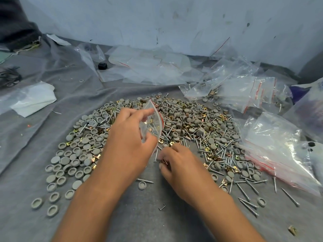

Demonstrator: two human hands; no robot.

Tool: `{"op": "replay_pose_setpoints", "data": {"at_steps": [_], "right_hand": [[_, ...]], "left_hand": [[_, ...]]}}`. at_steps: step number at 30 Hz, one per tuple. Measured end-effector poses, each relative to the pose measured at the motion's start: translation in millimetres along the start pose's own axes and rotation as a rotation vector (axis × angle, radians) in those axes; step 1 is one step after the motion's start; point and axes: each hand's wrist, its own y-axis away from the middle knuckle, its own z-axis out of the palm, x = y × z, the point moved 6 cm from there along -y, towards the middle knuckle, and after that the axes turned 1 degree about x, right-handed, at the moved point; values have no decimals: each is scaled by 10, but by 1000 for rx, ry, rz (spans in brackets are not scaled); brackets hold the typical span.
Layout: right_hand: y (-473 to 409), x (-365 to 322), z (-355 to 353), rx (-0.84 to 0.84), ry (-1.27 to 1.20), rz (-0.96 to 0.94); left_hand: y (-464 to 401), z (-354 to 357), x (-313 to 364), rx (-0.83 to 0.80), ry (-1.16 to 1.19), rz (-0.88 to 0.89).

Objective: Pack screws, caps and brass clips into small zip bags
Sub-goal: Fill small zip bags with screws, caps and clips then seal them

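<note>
The left hand (130, 137) holds a small clear zip bag (153, 122) upright above the pile, thumb curled against its lower edge and forefinger stretched along its upper side, the red-striped mouth turned toward the right. A few screws and a brass clip show through the plastic. The right hand (180, 163) rests low on the grey cloth (148, 220) just below the bag, fingers curled, pinching a brass clip (164, 161) at the fingertips beside a loose screw (156, 155).

A wide arc of mixed hardware lies beyond and around both hands: grey caps (73, 161) thick on the left, screws (225, 154) and brass clips (187, 135) tangled through the middle and right. Stray screws and caps trail out toward the near right, and a lone clip (292, 230) sits well apart near the lower right corner. A small bent staple (162, 206) lies between the forearms.

A stack of empty zip bags (277, 151) lies at the right edge of the pile. Filled bags (244, 91) are heaped farther back on the right. Crumpled clear plastic (150, 67) lies along the foot of the scuffed pale wall (174, 20), with a small black cap (102, 65) near it. A folded white sheet (33, 98) lies to the left.
</note>
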Motion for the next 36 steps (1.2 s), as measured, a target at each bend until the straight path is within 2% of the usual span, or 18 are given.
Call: {"op": "replay_pose_setpoints", "data": {"at_steps": [8, 10, 13, 16, 19, 24, 28, 30, 34, 36], "right_hand": [[-35, 90, 49, 7, -67, -9], [-81, 129, -122, 154, -220, 40], [-50, 67, -548, 516, -417, -34], [29, -99, -744, 636, -466, -179], [55, -188, -717, 599, -393, -235], [38, -139, -700, 559, -395, -211], [-32, 117, -714, 630, -477, -57], [-138, 282, -607, 534, -411, 62], [-288, 402, -208, 159, -127, 169], [-301, 407, -126, 122, -51, 189]], "left_hand": [[19, 21, -30, -56, -13, 9], [37, 52, -24, -89, -21, 14], [65, 111, 5, -141, -38, 29], [77, 155, 50, -176, -31, 40], [82, 177, 91, -199, -30, 58], [76, 185, 82, -193, -25, 44], [63, 170, 54, -163, -29, 39], [54, 145, 37, -133, -33, 30], [40, 108, 23, -99, -23, 23], [35, 91, 12, -91, -21, 18]]}}
